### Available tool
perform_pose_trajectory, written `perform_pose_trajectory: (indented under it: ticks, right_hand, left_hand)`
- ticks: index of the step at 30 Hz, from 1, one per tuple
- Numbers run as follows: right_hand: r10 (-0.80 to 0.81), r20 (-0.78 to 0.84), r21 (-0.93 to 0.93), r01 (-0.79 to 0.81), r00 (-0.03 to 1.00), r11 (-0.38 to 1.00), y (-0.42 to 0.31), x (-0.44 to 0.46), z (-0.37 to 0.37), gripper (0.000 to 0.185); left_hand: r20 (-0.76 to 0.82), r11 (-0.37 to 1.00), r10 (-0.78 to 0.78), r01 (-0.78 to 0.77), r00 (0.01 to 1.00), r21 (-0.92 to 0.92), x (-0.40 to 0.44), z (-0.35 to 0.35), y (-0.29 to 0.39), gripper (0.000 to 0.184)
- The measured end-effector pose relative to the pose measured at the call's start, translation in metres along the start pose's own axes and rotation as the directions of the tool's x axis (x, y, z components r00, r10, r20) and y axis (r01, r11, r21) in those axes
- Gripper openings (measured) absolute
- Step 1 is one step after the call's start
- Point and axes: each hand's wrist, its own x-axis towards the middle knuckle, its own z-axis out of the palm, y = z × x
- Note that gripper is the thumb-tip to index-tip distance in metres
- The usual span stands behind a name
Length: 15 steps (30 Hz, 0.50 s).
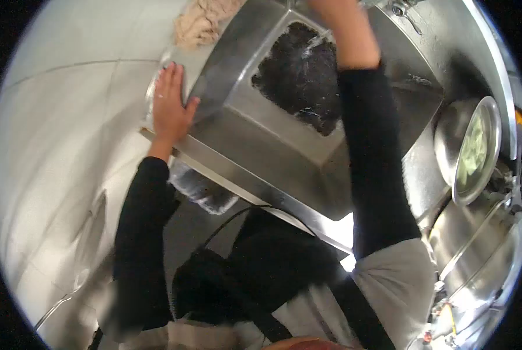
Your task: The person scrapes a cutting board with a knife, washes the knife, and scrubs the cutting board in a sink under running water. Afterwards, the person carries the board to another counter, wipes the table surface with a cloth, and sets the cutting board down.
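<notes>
My left hand point(172, 109) lies with its fingers stretched out on the metal rim at the left corner of a steel sink point(272, 140). Over the far side of the sink reaches my right hand point(339, 23), blurred and cut off by the top edge of the view, so its fingers are hidden. Beneath and to the left of it, a dark patch point(299, 76) covers much of the sink floor, with a clear stream or splash of water point(312, 45) above it. A crumpled beige cloth point(205, 22) rests beyond my left hand.
At the right, a steel bowl point(475, 151) holding something pale green stands tilted. A larger steel vessel point(468, 239) is nearer to me. A metal tap fitting point(400, 10) sits at the far right of the sink. Clear plastic point(202, 188) shows below the front rim.
</notes>
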Motion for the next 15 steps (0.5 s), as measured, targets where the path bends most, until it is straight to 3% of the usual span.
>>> perform_pose_trajectory:
  ticks: [2,3,4,6,7,9,11,12,13,14,15]
  right_hand:
    - [0.151,0.143,0.139,-0.171,0.978,0.975,0.007,-0.096,0.041,0.074]
    - [0.329,0.322,-0.075,-0.323,0.888,0.943,0.014,-0.135,0.055,0.072]
    - [0.525,0.430,-0.319,-0.420,0.735,0.850,0.028,-0.173,0.066,0.072]
    - [0.777,0.454,-0.553,-0.547,0.435,0.629,0.105,-0.231,0.087,0.083]
    - [0.790,0.435,-0.536,-0.581,0.432,0.613,0.150,-0.263,0.092,0.079]
    - [0.820,0.081,-0.528,-0.673,0.567,0.518,0.209,-0.336,0.135,0.054]
    - [0.678,-0.010,-0.613,-0.540,0.735,0.577,0.153,-0.349,0.193,0.041]
    - [0.758,0.104,-0.586,-0.577,0.644,0.570,0.120,-0.363,0.225,0.038]
    - [0.356,0.086,-0.763,-0.168,0.930,0.624,0.082,-0.405,0.249,0.036]
    - [0.368,0.264,-0.523,-0.189,0.892,0.831,0.048,-0.414,0.225,0.037]
    - [0.319,0.440,-0.229,-0.238,0.839,0.944,0.024,-0.425,0.199,0.040]
  left_hand:
    - [-0.030,1.000,-0.006,0.006,1.000,-0.015,-0.001,0.004,0.002,0.082]
    - [-0.042,1.000,-0.003,0.003,0.999,-0.010,-0.004,0.002,0.001,0.082]
    - [-0.048,1.000,-0.013,0.013,0.999,-0.005,-0.003,0.002,-0.001,0.082]
    - [-0.045,1.000,-0.024,0.024,0.999,0.000,-0.002,0.005,0.001,0.082]
    - [-0.056,1.000,-0.014,0.014,0.998,-0.001,0.002,0.008,-0.001,0.082]
    - [-0.066,1.000,-0.011,0.011,0.998,-0.002,-0.001,0.009,-0.002,0.082]
    - [-0.079,1.000,-0.011,0.009,0.997,-0.019,-0.003,0.011,-0.003,0.081]
    - [-0.078,1.000,-0.011,0.009,0.997,-0.018,-0.005,0.012,-0.004,0.081]
    - [-0.082,1.000,-0.002,0.000,0.997,-0.020,-0.002,0.012,-0.005,0.081]
    - [-0.087,1.000,0.004,-0.005,0.996,-0.009,0.002,0.012,-0.005,0.081]
    - [-0.086,1.000,0.005,-0.005,0.996,0.000,0.001,0.012,-0.005,0.081]
